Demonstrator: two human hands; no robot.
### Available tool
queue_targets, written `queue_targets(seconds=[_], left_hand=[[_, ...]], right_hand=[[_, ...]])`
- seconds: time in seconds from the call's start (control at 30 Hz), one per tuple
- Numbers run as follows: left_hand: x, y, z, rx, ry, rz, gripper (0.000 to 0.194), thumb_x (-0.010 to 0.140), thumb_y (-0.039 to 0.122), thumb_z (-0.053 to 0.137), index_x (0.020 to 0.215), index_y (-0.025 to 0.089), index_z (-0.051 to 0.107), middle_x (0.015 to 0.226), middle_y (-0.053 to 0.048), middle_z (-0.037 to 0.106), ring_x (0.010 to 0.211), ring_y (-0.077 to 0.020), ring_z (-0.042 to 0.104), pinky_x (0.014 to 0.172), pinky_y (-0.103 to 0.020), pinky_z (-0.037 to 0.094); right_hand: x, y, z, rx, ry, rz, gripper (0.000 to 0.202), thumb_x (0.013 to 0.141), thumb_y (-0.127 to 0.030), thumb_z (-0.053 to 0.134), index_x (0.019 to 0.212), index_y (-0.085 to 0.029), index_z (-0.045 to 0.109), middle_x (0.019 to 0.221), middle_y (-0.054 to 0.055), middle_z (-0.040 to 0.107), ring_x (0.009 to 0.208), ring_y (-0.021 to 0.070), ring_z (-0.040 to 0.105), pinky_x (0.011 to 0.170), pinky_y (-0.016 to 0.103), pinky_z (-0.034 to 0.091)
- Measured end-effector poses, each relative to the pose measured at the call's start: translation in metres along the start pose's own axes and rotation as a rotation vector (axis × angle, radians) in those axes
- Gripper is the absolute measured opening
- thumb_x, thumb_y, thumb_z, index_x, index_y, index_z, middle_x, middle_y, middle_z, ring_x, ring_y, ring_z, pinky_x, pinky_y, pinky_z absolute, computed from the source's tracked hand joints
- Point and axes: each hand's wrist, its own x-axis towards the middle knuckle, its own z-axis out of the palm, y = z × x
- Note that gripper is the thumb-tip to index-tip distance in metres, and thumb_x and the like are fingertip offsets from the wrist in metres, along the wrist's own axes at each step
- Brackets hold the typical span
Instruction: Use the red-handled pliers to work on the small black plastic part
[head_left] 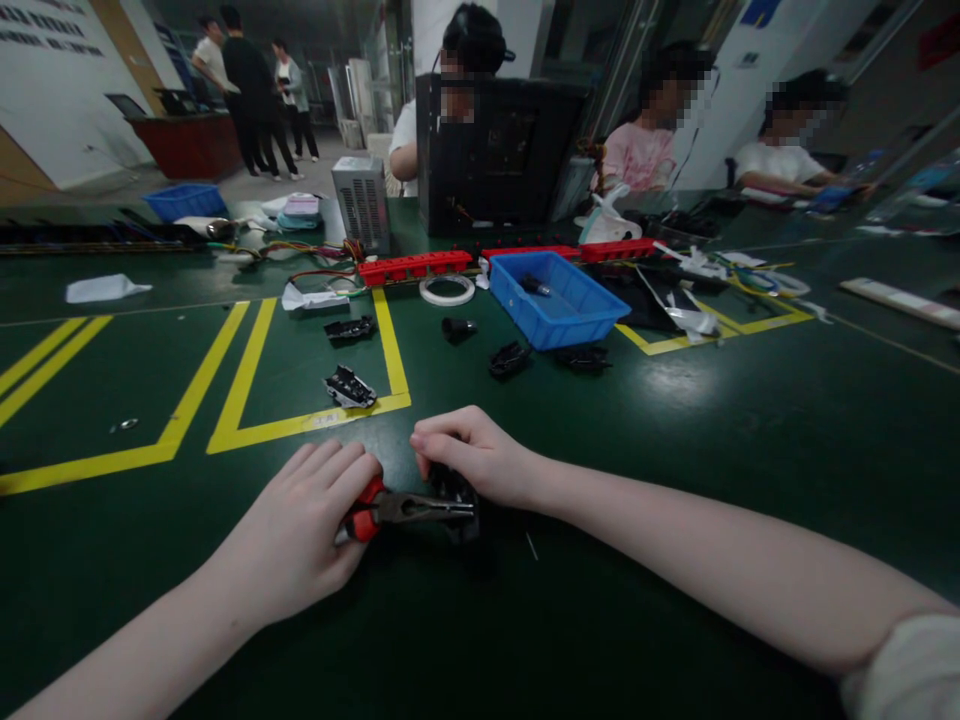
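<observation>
My left hand [315, 525] is wrapped round the red handles of a pair of long-nose pliers [420, 508]. The metal jaws point right and lie against a dark plastic part [461, 490]. My right hand [480, 455] grips that part from above, its fingers curled over the top. Much of the part is hidden by the fingers and the pliers, and I cannot tell whether the jaws bite on it. A thin pale sliver [532, 545] lies on the green table [637, 630] just right of the part.
Ahead are black plastic parts [350, 387], a dark cylinder [458, 328], a white ring [447, 290] and a blue bin [559, 305] with a dark piece inside. Yellow tape [315, 425] marks the table. Red strips [416, 267] and a computer case [499, 150] stand behind; people [637, 150] sit across.
</observation>
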Motion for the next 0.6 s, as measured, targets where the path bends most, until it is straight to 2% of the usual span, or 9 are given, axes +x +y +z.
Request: queue_targets(seconds=[0.17, 0.37, 0.6], left_hand=[[-0.0002, 0.0015, 0.0013, 0.016, 0.023, -0.012, 0.021, 0.076, 0.016, 0.047, 0.095, 0.019, 0.056, 0.094, -0.007, 0.061, 0.084, -0.0246, 0.053, 0.074, -0.039, 0.044], [-0.0004, 0.0037, 0.0014, 0.05, 0.072, -0.027, 0.022, 0.074, 0.016, 0.049, 0.093, 0.019, 0.057, 0.095, -0.008, 0.062, 0.086, -0.0257, 0.054, 0.073, -0.038, 0.044], [-0.0011, 0.0038, 0.0014, 0.032, 0.075, -0.014, 0.023, 0.073, 0.014, 0.049, 0.095, 0.02, 0.056, 0.096, -0.007, 0.061, 0.087, -0.0264, 0.054, 0.075, -0.039, 0.045]], right_hand=[[-0.0003, 0.0006, 0.001, 0.02, 0.049, 0.019, 0.046, 0.092, -0.05, 0.049, 0.062, -0.016, 0.059, 0.061, -0.003, 0.051, 0.06, 0.0113, 0.045, 0.062, 0.026, 0.035], [0.0, 0.0002, 0.0013, 0.031, 0.052, 0.047, 0.049, 0.092, -0.053, 0.048, 0.063, -0.016, 0.06, 0.062, -0.002, 0.052, 0.061, 0.0115, 0.045, 0.062, 0.026, 0.035], [-0.0005, 0.0011, 0.0014, 0.022, 0.041, 0.046, 0.051, 0.091, -0.057, 0.048, 0.063, -0.016, 0.059, 0.062, -0.002, 0.051, 0.061, 0.0116, 0.046, 0.062, 0.026, 0.035]])
